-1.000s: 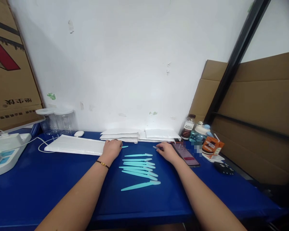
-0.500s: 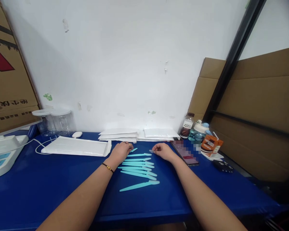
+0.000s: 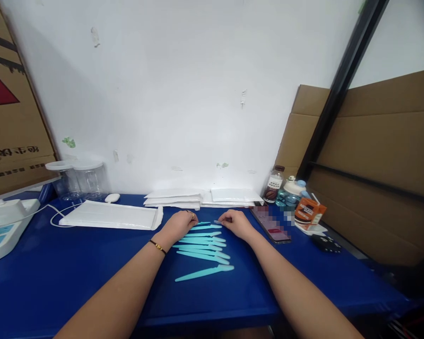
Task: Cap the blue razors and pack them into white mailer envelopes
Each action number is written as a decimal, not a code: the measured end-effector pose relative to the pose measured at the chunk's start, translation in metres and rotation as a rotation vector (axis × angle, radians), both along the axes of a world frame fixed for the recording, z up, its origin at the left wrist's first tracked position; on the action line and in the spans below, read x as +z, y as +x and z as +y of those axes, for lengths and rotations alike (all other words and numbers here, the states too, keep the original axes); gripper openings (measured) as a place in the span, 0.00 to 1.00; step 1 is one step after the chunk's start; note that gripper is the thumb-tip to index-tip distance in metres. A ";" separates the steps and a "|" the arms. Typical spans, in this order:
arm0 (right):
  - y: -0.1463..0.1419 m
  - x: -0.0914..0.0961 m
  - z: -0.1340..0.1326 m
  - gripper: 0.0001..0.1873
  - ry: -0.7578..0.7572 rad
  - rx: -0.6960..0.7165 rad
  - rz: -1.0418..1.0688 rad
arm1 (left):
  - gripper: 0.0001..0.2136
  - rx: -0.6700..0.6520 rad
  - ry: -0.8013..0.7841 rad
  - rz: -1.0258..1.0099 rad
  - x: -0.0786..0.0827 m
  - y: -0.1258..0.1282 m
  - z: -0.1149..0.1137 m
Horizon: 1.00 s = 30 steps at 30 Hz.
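Several teal plastic sticks [image 3: 203, 245] with pale rounded caps lie side by side on the blue table [image 3: 56, 273]. One more teal stick [image 3: 202, 224] lies at the far end of the row. My left hand [image 3: 178, 225], fingers curled, pinches that stick's left end. My right hand [image 3: 236, 222] is closed in a pinch on a small pale cap [image 3: 217, 221] at the stick's right tip. A thin bracelet sits on my left wrist.
Flat white bags [image 3: 109, 215] lie left of my hands, with more stacked at the wall [image 3: 173, 197]. Clear jars [image 3: 77, 179], a white device [image 3: 7, 221], a phone [image 3: 271, 225], bottles [image 3: 273, 184], a juice carton [image 3: 309, 213] and cardboard sheets [image 3: 374, 155] surround the work spot.
Both hands moved toward each other. The left hand brought a teal stick from beside the white bags to the top of the row, and the right hand's cap now meets its tip.
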State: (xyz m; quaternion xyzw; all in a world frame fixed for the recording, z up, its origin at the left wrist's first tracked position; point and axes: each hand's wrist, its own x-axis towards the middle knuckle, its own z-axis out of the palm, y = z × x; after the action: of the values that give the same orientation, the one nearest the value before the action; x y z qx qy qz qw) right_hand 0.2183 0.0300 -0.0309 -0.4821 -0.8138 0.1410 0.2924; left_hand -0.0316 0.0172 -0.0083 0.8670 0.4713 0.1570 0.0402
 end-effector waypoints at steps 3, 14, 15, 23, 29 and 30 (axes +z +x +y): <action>-0.005 0.002 -0.002 0.10 -0.002 0.025 -0.001 | 0.11 -0.015 0.003 -0.008 -0.001 0.004 -0.001; -0.014 0.006 -0.007 0.10 -0.045 0.064 0.010 | 0.11 -0.056 0.005 -0.023 -0.002 0.010 -0.003; -0.016 0.006 -0.007 0.10 -0.046 0.078 0.009 | 0.11 -0.064 0.002 -0.022 -0.002 0.012 -0.004; -0.022 0.009 -0.013 0.09 -0.043 0.119 -0.035 | 0.13 -0.072 -0.039 -0.024 0.000 0.019 -0.008; -0.022 0.026 -0.041 0.41 -0.245 0.231 -0.092 | 0.37 -0.053 -0.287 -0.017 0.012 -0.006 -0.022; -0.023 0.027 -0.047 0.48 -0.303 0.264 -0.132 | 0.42 -0.055 -0.336 0.028 0.014 -0.009 -0.027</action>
State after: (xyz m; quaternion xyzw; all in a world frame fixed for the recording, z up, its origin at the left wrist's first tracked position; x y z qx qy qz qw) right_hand 0.1954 -0.0166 -0.0036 -0.4180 -0.8567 0.2669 0.1414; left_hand -0.0404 -0.0095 0.0059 0.8626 0.4675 0.0628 0.1826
